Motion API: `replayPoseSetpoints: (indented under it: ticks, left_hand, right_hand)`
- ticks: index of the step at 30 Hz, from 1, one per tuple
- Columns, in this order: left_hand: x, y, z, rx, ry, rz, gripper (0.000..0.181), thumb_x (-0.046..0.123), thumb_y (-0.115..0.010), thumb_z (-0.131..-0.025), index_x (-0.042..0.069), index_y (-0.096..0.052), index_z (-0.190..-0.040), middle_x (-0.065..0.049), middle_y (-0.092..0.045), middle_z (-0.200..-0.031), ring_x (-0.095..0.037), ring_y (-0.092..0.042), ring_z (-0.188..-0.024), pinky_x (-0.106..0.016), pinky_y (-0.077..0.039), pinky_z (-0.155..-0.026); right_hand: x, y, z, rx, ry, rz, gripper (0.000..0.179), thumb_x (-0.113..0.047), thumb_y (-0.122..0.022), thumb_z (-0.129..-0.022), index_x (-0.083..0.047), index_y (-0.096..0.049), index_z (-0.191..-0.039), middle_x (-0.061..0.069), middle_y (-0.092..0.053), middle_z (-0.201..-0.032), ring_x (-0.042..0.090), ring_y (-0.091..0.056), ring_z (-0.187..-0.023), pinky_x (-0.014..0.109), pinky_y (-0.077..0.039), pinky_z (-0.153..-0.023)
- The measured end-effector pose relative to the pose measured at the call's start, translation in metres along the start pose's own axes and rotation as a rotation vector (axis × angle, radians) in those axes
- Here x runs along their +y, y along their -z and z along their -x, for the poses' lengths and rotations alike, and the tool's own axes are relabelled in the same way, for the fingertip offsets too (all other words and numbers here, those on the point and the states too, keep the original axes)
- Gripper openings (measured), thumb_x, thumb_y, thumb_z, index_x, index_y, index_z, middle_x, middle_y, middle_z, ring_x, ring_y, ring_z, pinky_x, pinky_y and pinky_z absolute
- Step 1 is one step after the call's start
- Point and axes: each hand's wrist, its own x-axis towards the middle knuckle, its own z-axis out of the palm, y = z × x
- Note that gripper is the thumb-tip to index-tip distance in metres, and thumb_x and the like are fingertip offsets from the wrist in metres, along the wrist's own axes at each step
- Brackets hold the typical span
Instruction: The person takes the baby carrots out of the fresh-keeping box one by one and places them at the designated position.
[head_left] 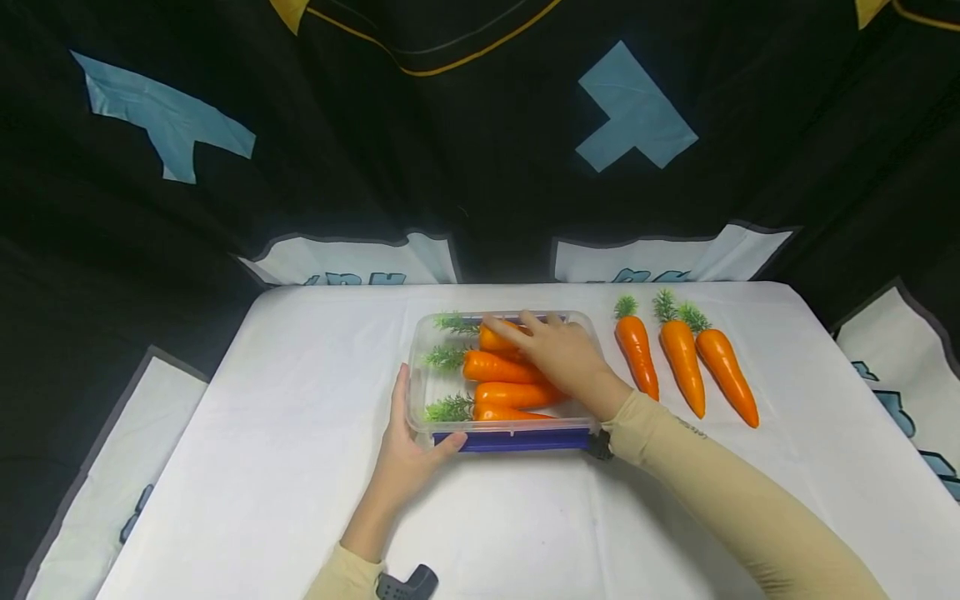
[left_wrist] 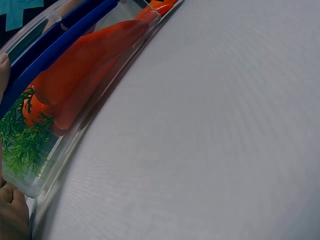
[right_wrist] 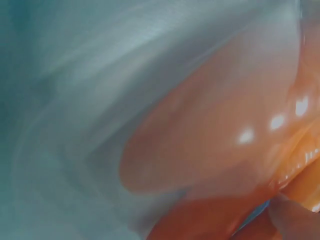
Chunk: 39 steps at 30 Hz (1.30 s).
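Gripping the lower left corner of a clear plastic container (head_left: 517, 426) at the center of the frame, a person's left hand (head_left: 405, 460) sets its thumb by the blue strip (head_left: 517, 441) along the front, its fingers against the left wall. The right hand (head_left: 564, 357) reaches in from the lower right, its fingers spread over the uppermost carrot (head_left: 491, 340) inside; whether they grip it or only touch it, the views do not tell. Below that carrot, three more orange carrots (head_left: 517, 393) lie sideways in the container, stacked down the frame, with feathery green tops (head_left: 445, 357) at the left. Just right of the container, three loose carrots (head_left: 683, 368) rest on a white tablecloth (head_left: 300, 417), tops toward the upper edge. A black curtain (head_left: 450, 158) bearing pale blue patches (head_left: 637, 108) fills the upper frame.
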Motion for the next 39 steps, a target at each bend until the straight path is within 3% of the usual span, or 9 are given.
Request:
replayPoseSetpoints:
  ticks: [7, 11, 15, 18, 23, 28, 34, 39]
  left_hand:
    - [0.0, 0.0, 0.001, 0.0, 0.011, 0.005, 0.119, 0.029, -0.085, -0.078, 0.04, 0.002, -0.158, 0.001, -0.001, -0.168, -0.032, -0.013, -0.154, -0.064, -0.02, -0.119]
    - [-0.001, -0.001, 0.001, 0.0, 0.004, 0.014, 0.119, 0.028, -0.085, -0.078, 0.039, 0.002, -0.159, 0.001, -0.001, -0.168, -0.032, -0.014, -0.154, -0.063, -0.021, -0.119]
    - [0.0, -0.001, 0.0, -0.001, -0.001, 0.028, 0.12, 0.027, -0.085, -0.078, 0.036, 0.002, -0.16, 0.0, -0.001, -0.168, -0.031, -0.015, -0.154, -0.061, -0.02, -0.12]
    - [0.0, -0.001, 0.0, -0.003, -0.001, 0.037, 0.12, 0.026, -0.085, -0.078, 0.035, 0.002, -0.16, 0.0, -0.002, -0.168, -0.031, -0.014, -0.154, -0.061, -0.019, -0.121]
    - [0.001, -0.001, 0.0, -0.001, 0.005, 0.026, 0.12, 0.027, -0.086, -0.077, 0.039, 0.002, -0.159, -0.002, -0.002, -0.168, -0.032, -0.015, -0.154, -0.061, -0.02, -0.121]
    - [-0.001, -0.001, 0.0, 0.001, 0.003, 0.026, 0.12, 0.027, -0.086, -0.077, 0.042, 0.002, -0.158, -0.001, -0.002, -0.168, -0.031, -0.015, -0.154, -0.061, -0.02, -0.121]
    - [-0.002, -0.001, -0.001, 0.001, -0.001, 0.025, 0.12, 0.027, -0.085, -0.078, 0.04, 0.002, -0.158, -0.001, -0.002, -0.168, -0.031, -0.015, -0.154, -0.061, -0.019, -0.121]
    - [-0.001, -0.001, -0.001, 0.002, -0.003, 0.03, 0.119, 0.026, -0.085, -0.078, 0.043, 0.002, -0.158, -0.001, -0.002, -0.168, -0.031, -0.015, -0.154, -0.06, -0.021, -0.121]
  right_hand:
    - [0.001, 0.001, 0.002, 0.019, 0.028, 0.003, 0.104, 0.002, -0.066, -0.088, -0.041, -0.002, -0.158, 0.005, -0.055, -0.136, 0.033, -0.067, -0.099, 0.043, -0.059, -0.069]
    - [0.001, 0.001, 0.002, 0.06, 0.023, -0.034, 0.095, -0.013, -0.064, -0.095, -0.041, 0.0, -0.158, 0.002, -0.055, -0.138, 0.033, -0.067, -0.101, 0.045, -0.059, -0.07]
    - [0.003, 0.003, 0.003, 0.178, 0.025, -0.063, 0.078, -0.032, -0.06, -0.099, -0.034, -0.011, -0.16, 0.002, -0.059, -0.12, 0.027, -0.066, -0.083, 0.039, -0.058, -0.064]
    - [0.005, 0.009, 0.005, 0.248, 0.006, -0.105, 0.075, -0.033, -0.061, -0.097, -0.026, -0.02, -0.159, 0.003, -0.056, -0.103, 0.023, -0.057, -0.07, 0.034, -0.054, -0.059]
    - [0.008, 0.024, 0.012, 0.253, -0.075, -0.223, 0.074, -0.033, -0.058, -0.097, -0.022, -0.02, -0.159, 0.004, -0.049, -0.092, 0.019, -0.046, -0.064, 0.027, -0.045, -0.051]
    - [0.014, 0.033, 0.022, 0.299, -0.13, -0.317, 0.074, -0.031, -0.053, -0.097, -0.021, -0.016, -0.16, 0.008, -0.052, -0.097, 0.017, -0.044, -0.055, 0.023, -0.04, -0.044]
    - [0.025, 0.036, 0.037, 0.439, -0.149, -0.392, 0.077, -0.026, -0.055, -0.094, -0.014, -0.016, -0.16, 0.018, -0.057, -0.117, 0.021, -0.048, -0.055, 0.029, -0.05, -0.046]
    - [0.036, 0.038, 0.05, 0.498, -0.215, -0.421, 0.077, -0.026, -0.055, -0.094, -0.015, -0.017, -0.16, 0.018, -0.056, -0.113, 0.021, -0.046, -0.052, 0.03, -0.048, -0.044]
